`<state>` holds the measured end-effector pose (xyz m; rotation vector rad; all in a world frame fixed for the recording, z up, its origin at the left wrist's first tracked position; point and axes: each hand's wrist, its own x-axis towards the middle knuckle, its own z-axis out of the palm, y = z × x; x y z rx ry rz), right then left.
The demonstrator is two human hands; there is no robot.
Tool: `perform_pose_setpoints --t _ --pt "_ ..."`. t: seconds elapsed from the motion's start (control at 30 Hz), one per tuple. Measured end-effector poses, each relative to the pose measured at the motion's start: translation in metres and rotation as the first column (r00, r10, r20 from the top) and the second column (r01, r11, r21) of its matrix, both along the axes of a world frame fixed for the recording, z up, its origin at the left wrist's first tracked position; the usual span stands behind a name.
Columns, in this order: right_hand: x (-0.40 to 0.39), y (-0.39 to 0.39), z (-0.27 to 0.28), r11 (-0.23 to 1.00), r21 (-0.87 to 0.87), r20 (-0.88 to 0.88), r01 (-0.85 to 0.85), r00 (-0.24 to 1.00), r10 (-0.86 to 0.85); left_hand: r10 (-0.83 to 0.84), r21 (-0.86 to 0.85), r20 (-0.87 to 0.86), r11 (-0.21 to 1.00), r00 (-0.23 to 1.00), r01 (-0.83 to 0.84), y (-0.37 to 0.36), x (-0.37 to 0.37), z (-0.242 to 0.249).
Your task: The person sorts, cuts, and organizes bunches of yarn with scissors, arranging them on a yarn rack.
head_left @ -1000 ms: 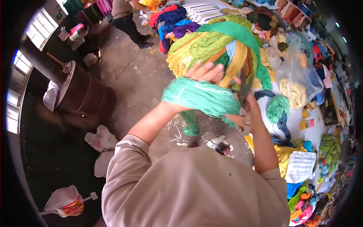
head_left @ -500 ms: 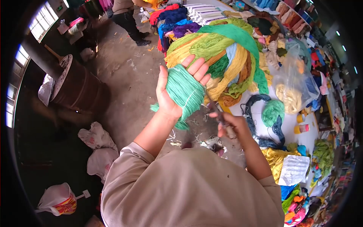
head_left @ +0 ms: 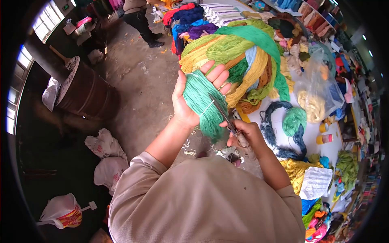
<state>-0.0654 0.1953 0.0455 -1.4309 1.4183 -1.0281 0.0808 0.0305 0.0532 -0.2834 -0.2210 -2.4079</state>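
Observation:
Palm up, my left hand (head_left: 185,110) carries a hank of mint-green yarn (head_left: 199,91), with the fingers stretched out beyond it. A pale thread (head_left: 208,107) crosses the strands near their middle, and the lower ends hang loose below the palm. My right hand (head_left: 250,137) is closed around the handles of a pair of dark scissors (head_left: 222,110). Their blades point up and left, lying over the right side of the yarn by the pale thread.
A large heap of green and yellow yarn (head_left: 227,48) lies on the table ahead. To its right are a clear plastic bag (head_left: 324,87) and a round green yarn bundle (head_left: 294,121). A rusty drum (head_left: 87,91) stands left. Another person (head_left: 139,24) stands at the back.
The scissors have moved up and left, from beside the yarn to over it. My left hand has shifted slightly right, and the yarn's lower ends now hang together on the right.

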Motion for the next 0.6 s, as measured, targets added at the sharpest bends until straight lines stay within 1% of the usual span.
perform_pose_setpoints --t 0.03,0.1,0.17,0.2,0.23,0.27,0.3,0.37,0.4,0.47,0.5,0.53,0.57,0.6 --pt "0.0 0.001 0.0 1.0 0.0 0.001 0.001 1.0 -0.001 -0.001 0.0 0.001 1.0 1.0 0.001 0.0 0.0 -0.001" --pt "0.001 0.004 -0.002 0.999 -0.007 0.036 0.048 0.998 -0.048 0.049 -0.041 0.064 0.998 0.997 -0.046 0.0 0.001 -0.003" --pt "0.005 0.001 -0.008 0.951 -0.263 -0.036 0.165 0.983 -0.181 0.042 -0.038 0.069 0.999 0.997 -0.039 0.0 0.0 -0.002" --pt "0.002 0.002 -0.003 0.928 -0.303 -0.052 0.218 0.968 -0.245 0.035 -0.037 0.071 0.999 0.997 -0.033 0.0 -0.001 -0.001" --pt "0.004 -0.009 -0.004 0.859 -0.456 -0.03 0.234 0.96 -0.278 0.026 -0.044 0.089 0.999 0.996 -0.022 0.002 -0.003 0.0" --pt "0.002 -0.021 -0.005 0.764 -0.595 -0.004 0.248 0.95 -0.311 0.01 -0.043 0.095 0.999 0.995 -0.006 0.005 -0.005 0.001" --pt "-0.013 -0.028 0.004 0.789 -0.612 -0.307 0.044 0.907 -0.289 -0.03 -0.049 0.102 0.998 0.994 0.035 0.008 -0.007 0.002" --pt "-0.018 -0.043 0.021 0.746 -0.644 -0.517 -0.169 0.815 -0.261 -0.102 -0.075 0.121 0.991 0.987 0.111 0.013 -0.009 0.004" --pt "-0.017 -0.043 0.014 0.793 -0.591 -0.534 -0.148 0.809 -0.247 -0.094 -0.09 0.141 0.99 0.986 0.107 0.012 -0.009 0.002" --pt "-0.018 -0.033 -0.008 0.811 -0.584 -0.42 -0.046 0.872 -0.253 -0.051 -0.138 0.174 0.988 0.983 0.075 0.008 -0.007 -0.002" --pt "-0.018 -0.022 -0.014 0.828 -0.56 -0.365 0.004 0.896 -0.251 -0.043 -0.137 0.16 0.988 0.986 0.065 0.004 -0.004 -0.003" --pt "-0.019 -0.008 -0.03 0.878 -0.465 -0.178 0.113 0.96 -0.218 -0.031 -0.13 0.147 0.99 0.989 0.051 0.001 -0.001 -0.006" --pt "-0.021 0.006 -0.046 0.92 -0.338 0.02 0.197 0.979 -0.203 -0.034 -0.109 0.141 0.993 0.989 0.05 -0.003 0.003 -0.009" --pt "-0.022 0.02 -0.052 0.935 -0.257 0.219 0.244 0.957 -0.189 -0.091 -0.152 0.088 0.983 0.992 0.104 -0.007 0.003 -0.018"
